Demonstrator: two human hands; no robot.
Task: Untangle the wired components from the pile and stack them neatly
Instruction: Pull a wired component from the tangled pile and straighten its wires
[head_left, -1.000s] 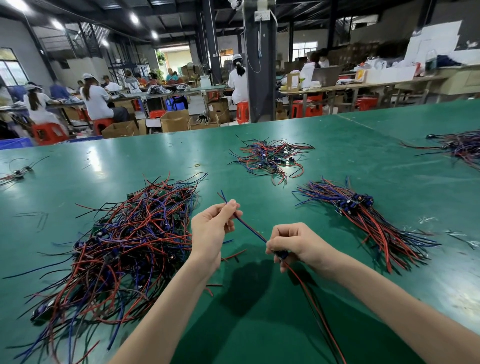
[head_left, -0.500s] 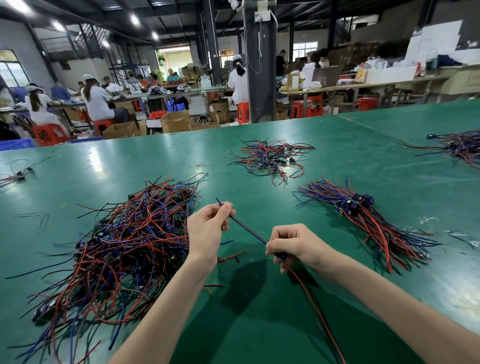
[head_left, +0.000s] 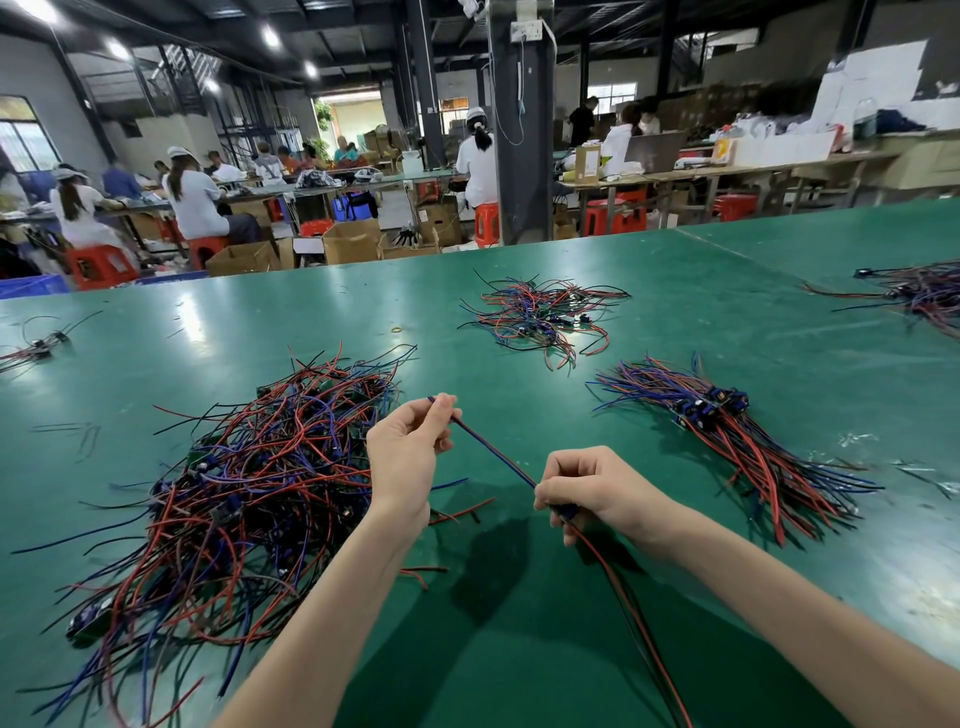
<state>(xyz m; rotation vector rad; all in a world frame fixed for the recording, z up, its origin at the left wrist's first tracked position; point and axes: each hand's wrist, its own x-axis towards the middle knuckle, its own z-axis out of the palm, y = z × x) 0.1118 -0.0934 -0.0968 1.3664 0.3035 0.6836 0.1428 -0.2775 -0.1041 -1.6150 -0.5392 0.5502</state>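
Observation:
One wired component (head_left: 493, 451) is stretched between my hands above the green table (head_left: 675, 322). My left hand (head_left: 408, 449) pinches the far ends of its blue wires. My right hand (head_left: 597, 491) grips its small dark body, and its red and black wires trail down toward me. A large tangled pile (head_left: 244, 488) of red, blue and black wired components lies just left of my left hand. To the right lies a neat stack (head_left: 727, 431) of aligned components.
A smaller loose pile (head_left: 540, 317) sits farther back in the middle. Another bundle (head_left: 919, 291) lies at the far right edge, and a few stray wires (head_left: 36, 345) at the far left. Beyond the table, people work at benches among cardboard boxes and red stools.
My left hand has slid outward along the blue wires to their tips, drawing them straighter. My right hand has stayed in place on the component.

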